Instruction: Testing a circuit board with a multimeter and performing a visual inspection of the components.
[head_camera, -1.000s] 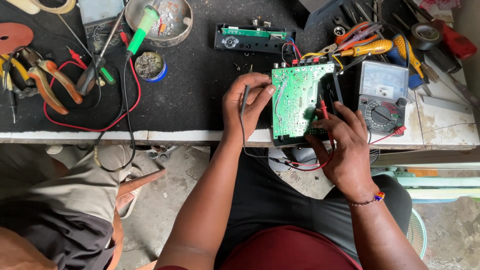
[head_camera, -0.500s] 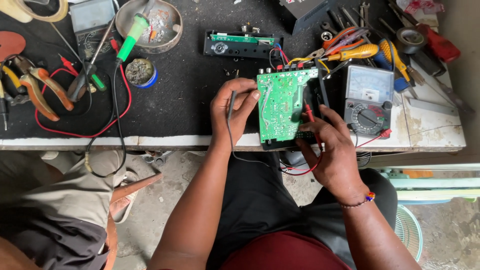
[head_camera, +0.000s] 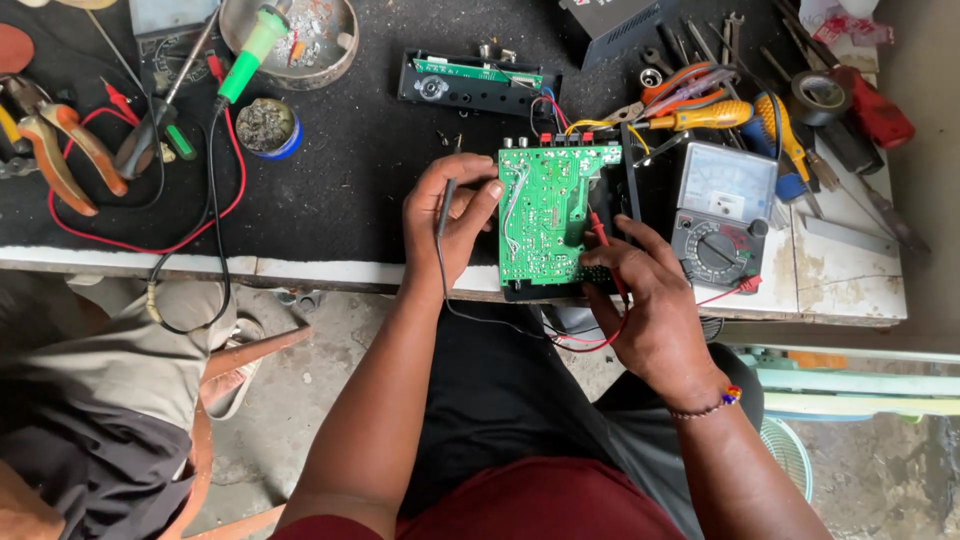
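Between your two hands, a green board (head_camera: 548, 215) is lying at the bench (head_camera: 300, 270) edge. Your left hand (head_camera: 447, 218) is closing its fingers around a black probe (head_camera: 444, 200), touching the board's left side. Your right hand (head_camera: 648, 300) is pinching a red probe (head_camera: 604, 243) against the board. Just beyond your right fingers, a meter (head_camera: 722, 210) is sitting.

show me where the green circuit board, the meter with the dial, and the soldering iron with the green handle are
green circuit board (head_camera: 545, 210): head view, middle of the board's green face.
meter (head_camera: 722, 208): head view, between its pale scale window and the round dial.
soldering iron (head_camera: 252, 45): head view, on the green handle.
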